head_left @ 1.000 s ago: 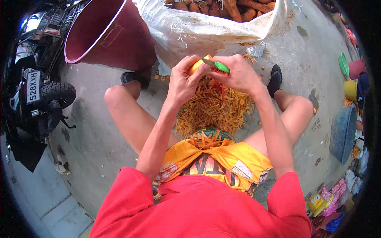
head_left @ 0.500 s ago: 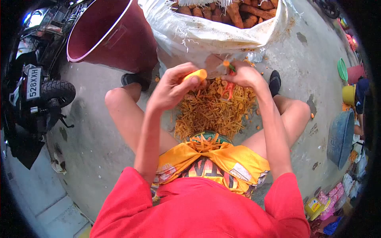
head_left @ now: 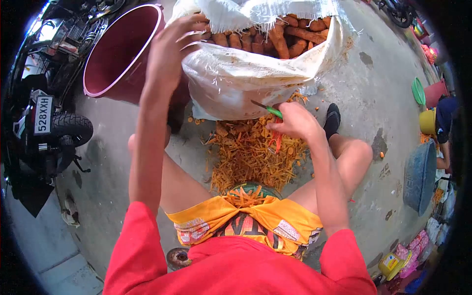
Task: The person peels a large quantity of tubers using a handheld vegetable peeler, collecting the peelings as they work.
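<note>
My left hand point(head_left: 172, 46) is raised between the maroon bucket and the open sack, blurred, fingers apart and empty. My right hand point(head_left: 295, 120) is closed around a green-handled knife point(head_left: 273, 111) and an orange-red peeler point(head_left: 277, 140), the knife blade pointing left in front of the sack. The white sack point(head_left: 236, 81) holds many unpeeled carrots point(head_left: 278, 42). Below my right hand, a heap of orange peelings point(head_left: 250, 157) covers the floor between my legs. More strips lie on a green container point(head_left: 258, 189) near my shorts.
The maroon bucket point(head_left: 152, 64) stands at upper left, its inside dark. A motorcycle point(head_left: 54, 118) is parked at far left. On the right are a blue-grey basin point(head_left: 420, 177), a yellow bucket point(head_left: 427, 122) and part of another person point(head_left: 445, 123).
My left hand has let go of the peeled carrot, which is out of sight, and moved up and left towards the bucket and sack. The knife blade now shows beyond my right hand.
</note>
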Available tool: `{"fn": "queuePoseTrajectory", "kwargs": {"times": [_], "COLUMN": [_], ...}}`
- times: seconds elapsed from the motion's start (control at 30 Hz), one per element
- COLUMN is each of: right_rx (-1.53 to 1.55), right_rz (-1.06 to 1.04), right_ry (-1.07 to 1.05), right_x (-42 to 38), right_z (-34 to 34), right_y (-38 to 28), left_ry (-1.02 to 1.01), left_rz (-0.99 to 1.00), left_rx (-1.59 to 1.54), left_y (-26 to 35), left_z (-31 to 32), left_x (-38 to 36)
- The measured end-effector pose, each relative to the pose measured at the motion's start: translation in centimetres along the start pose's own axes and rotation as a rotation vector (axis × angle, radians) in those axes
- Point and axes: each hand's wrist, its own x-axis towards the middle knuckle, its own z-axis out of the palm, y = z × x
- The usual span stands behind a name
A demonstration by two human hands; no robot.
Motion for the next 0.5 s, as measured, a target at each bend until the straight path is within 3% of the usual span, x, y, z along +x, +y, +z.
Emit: {"fn": "queuePoseTrajectory", "kwargs": {"times": [0.03,0.17,0.2,0.27,0.3,0.37,0.5], "right_rx": [0.005,0.031,0.031,0.058,0.053,0.041,0.052], "right_rz": [-0.01,0.035,0.038,0.041,-0.008,-0.005,-0.035], "right_ry": [0.029,-0.021,-0.015,0.06,0.149,0.106,0.12], "right_x": [-0.3,-0.9,-1.0,-1.3,-1.6,-1.5,-2.4], "right_z": [-0.2,-1.5,-1.4,-1.0,-0.5,-1.1,-1.6], "right_y": [-0.1,-0.5,-0.4,0.3,0.9,1.2,1.7], "left_ry": [-0.068,-0.454,-0.535,-0.52,-0.524,-0.589,-0.463], "left_rz": [0.006,0.479,0.428,0.648,0.653,0.8,0.842], "left_rx": [0.072,0.609,0.754,1.058,1.052,1.141,1.193], "left_y": [0.2,-5.1,-7.3,-10.7,-11.9,-13.6,-14.6], "left_z": [3.1,12.0,13.5,16.4,17.4,19.0,20.5], "left_x": [0.8,7.4,9.3,11.5,12.5,14.0,15.2]}}
